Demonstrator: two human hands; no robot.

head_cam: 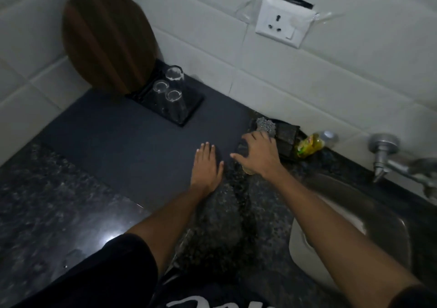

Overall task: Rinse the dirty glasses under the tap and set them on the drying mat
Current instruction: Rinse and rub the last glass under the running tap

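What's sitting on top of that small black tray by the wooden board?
Three clear glasses stand on the black tray, seemingly upside down. The round wooden board leans on the wall behind, covering the tray's far left corner, so anything there is hidden.

Both bare forearms reach forward from dark short sleeves. The left hand (206, 163) lies flat, palm down, fingers straight and together. The right hand (257, 154) is spread, palm down, fingers splayed and slightly bent, thumb pointing left.
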